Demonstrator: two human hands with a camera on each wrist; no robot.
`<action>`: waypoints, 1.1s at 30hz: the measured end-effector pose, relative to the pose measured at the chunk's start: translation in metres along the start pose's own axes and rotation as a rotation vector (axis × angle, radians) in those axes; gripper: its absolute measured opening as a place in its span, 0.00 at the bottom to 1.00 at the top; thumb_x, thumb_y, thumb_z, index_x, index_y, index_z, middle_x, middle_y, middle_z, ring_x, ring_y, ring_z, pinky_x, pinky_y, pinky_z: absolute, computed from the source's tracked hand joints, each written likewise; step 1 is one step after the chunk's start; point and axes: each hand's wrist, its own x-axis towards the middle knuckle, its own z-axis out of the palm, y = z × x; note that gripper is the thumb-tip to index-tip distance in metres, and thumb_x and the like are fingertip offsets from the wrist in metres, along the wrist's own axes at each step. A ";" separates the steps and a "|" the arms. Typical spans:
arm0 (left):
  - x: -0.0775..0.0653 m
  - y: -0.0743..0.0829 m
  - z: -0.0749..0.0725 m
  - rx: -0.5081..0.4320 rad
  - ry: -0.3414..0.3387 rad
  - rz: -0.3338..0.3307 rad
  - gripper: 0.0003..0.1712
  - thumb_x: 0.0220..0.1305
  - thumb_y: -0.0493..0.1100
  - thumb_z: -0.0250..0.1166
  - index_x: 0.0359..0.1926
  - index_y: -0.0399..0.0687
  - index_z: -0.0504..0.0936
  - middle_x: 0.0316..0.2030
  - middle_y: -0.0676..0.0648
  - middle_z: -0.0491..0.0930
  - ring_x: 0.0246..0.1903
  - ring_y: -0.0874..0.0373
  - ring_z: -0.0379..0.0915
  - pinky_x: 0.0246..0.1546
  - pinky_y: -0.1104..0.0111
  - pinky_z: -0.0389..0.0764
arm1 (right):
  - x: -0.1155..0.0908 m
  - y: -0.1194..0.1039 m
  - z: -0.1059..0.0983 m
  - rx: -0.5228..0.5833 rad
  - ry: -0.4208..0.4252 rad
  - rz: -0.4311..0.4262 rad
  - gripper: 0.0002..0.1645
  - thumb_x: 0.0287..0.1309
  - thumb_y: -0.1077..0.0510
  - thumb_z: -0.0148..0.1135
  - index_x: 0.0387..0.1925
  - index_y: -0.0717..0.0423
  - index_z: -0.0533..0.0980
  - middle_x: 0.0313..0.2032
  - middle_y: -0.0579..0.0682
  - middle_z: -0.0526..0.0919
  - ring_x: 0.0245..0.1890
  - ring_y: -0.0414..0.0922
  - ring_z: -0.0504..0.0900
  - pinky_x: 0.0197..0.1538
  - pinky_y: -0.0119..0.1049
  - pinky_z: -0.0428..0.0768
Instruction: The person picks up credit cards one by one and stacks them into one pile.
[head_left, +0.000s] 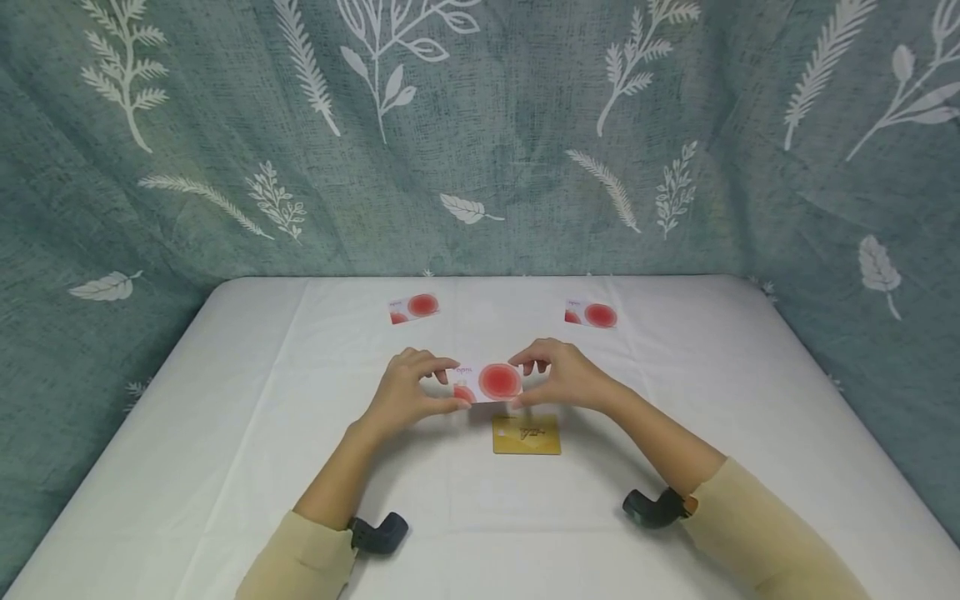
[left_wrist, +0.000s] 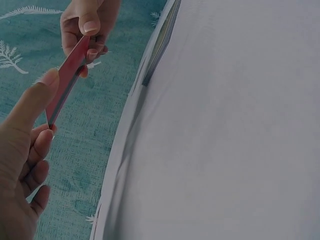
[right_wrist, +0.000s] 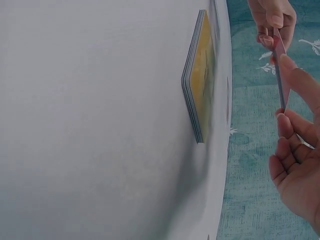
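Left hand (head_left: 408,387) pinches the left end of the held card (head_left: 486,382), thumb below, fingers above. Left card (head_left: 414,308) lies flat beyond that hand, slightly skewed. Held card is raised over the middle of the worktop (head_left: 187,508), red disc facing the head camera. Gold stack (head_left: 527,435) lies flat, nearer the person and a little right; the right wrist view shows several layers in its edge. Right hand (head_left: 566,375) pinches the right end, so both hands are clamped on one card, one at each end. Right card (head_left: 591,314) lies flat farther back.

Risks, as judged: if the left hand lets go early, the card would likely swing down from the right one. Pressing the ends inward could bow it and spring it loose. A low pull toward the person might brush the stack and fan its layers; the right thumb is nearest to it.

Edges: wide bare worktop to the left; back edge close behind the left card, so a forward shove there could push it off. Open gap between left and right cards. Right side roomy past the forearm.
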 end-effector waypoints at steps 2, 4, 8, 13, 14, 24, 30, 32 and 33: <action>0.000 0.003 0.002 0.008 0.005 0.010 0.28 0.40 0.51 0.78 0.45 0.49 0.84 0.29 0.48 0.78 0.39 0.56 0.67 0.43 0.61 0.68 | -0.004 0.001 -0.001 -0.001 0.002 0.002 0.31 0.36 0.49 0.79 0.46 0.53 0.81 0.33 0.51 0.78 0.38 0.48 0.72 0.38 0.37 0.73; 0.000 0.006 0.004 0.012 0.007 0.015 0.28 0.40 0.51 0.79 0.45 0.49 0.84 0.28 0.50 0.78 0.38 0.57 0.67 0.44 0.61 0.67 | -0.007 0.002 -0.003 0.003 0.002 0.001 0.30 0.37 0.50 0.78 0.46 0.54 0.81 0.33 0.50 0.78 0.38 0.48 0.72 0.38 0.37 0.73; 0.001 0.012 0.008 0.017 -0.002 0.027 0.28 0.39 0.52 0.78 0.45 0.49 0.84 0.28 0.51 0.78 0.37 0.58 0.66 0.44 0.61 0.66 | -0.014 0.007 -0.005 -0.004 0.002 0.010 0.29 0.38 0.51 0.77 0.46 0.54 0.80 0.33 0.45 0.77 0.38 0.45 0.71 0.38 0.36 0.73; 0.001 0.019 0.012 0.018 -0.003 0.038 0.29 0.39 0.53 0.79 0.44 0.49 0.84 0.28 0.51 0.78 0.37 0.58 0.66 0.43 0.61 0.66 | -0.022 0.009 -0.007 -0.012 0.019 0.006 0.29 0.38 0.51 0.77 0.46 0.54 0.80 0.32 0.43 0.76 0.37 0.44 0.71 0.36 0.35 0.73; 0.001 0.020 0.013 0.017 -0.003 0.038 0.29 0.38 0.53 0.79 0.44 0.49 0.84 0.28 0.51 0.78 0.37 0.58 0.66 0.43 0.61 0.67 | -0.024 0.009 -0.008 -0.012 0.024 0.003 0.29 0.38 0.52 0.78 0.46 0.54 0.80 0.32 0.43 0.76 0.37 0.44 0.71 0.36 0.35 0.73; 0.003 0.031 0.025 0.008 -0.018 0.043 0.30 0.38 0.54 0.79 0.45 0.50 0.84 0.28 0.52 0.78 0.37 0.59 0.66 0.43 0.61 0.67 | -0.040 0.015 -0.013 -0.016 0.053 0.030 0.29 0.37 0.50 0.78 0.46 0.52 0.80 0.32 0.43 0.76 0.38 0.45 0.71 0.36 0.35 0.73; 0.002 0.032 0.029 0.008 -0.004 0.076 0.29 0.36 0.52 0.80 0.43 0.49 0.84 0.27 0.52 0.77 0.37 0.58 0.67 0.43 0.61 0.67 | -0.048 0.019 -0.009 0.011 0.076 0.037 0.29 0.37 0.53 0.79 0.46 0.51 0.80 0.33 0.44 0.76 0.38 0.45 0.71 0.37 0.34 0.73; 0.000 0.032 0.031 0.015 -0.008 0.078 0.29 0.36 0.52 0.80 0.43 0.49 0.84 0.27 0.52 0.78 0.37 0.58 0.67 0.43 0.62 0.67 | -0.051 0.018 -0.007 0.018 0.075 0.041 0.30 0.37 0.52 0.79 0.46 0.52 0.80 0.33 0.46 0.77 0.38 0.46 0.71 0.37 0.35 0.73; 0.000 0.031 0.033 0.018 -0.012 0.080 0.29 0.36 0.53 0.80 0.43 0.49 0.84 0.27 0.52 0.78 0.37 0.58 0.67 0.43 0.62 0.67 | -0.052 0.018 -0.007 0.021 0.075 0.049 0.30 0.36 0.52 0.79 0.46 0.52 0.80 0.33 0.47 0.77 0.39 0.47 0.71 0.37 0.35 0.73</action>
